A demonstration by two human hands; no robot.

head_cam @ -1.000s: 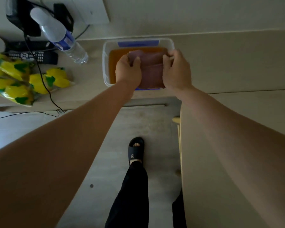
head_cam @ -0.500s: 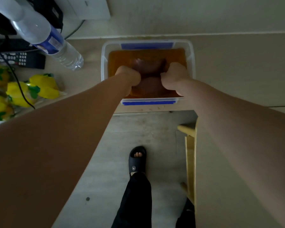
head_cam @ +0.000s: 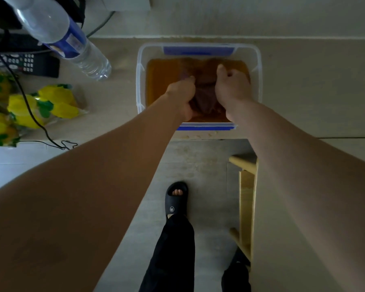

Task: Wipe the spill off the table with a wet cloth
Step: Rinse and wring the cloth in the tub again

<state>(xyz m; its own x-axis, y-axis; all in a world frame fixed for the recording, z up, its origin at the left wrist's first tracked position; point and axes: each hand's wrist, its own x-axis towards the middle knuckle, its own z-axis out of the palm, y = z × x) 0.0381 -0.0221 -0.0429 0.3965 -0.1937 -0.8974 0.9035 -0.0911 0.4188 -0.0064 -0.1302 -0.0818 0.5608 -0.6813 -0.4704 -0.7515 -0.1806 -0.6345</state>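
A water bottle lay tilted at ten o'clock, its base just beside a black remote. Yellow-and-green packets sat at nine o'clock, a black cable trailing over them. At six o'clock a black slipper stood on the floor; a wooden chair stood at five o'clock.

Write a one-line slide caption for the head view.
Both hands, left hand and right hand, grip a dark cloth inside a clear plastic container of brownish water on the table.
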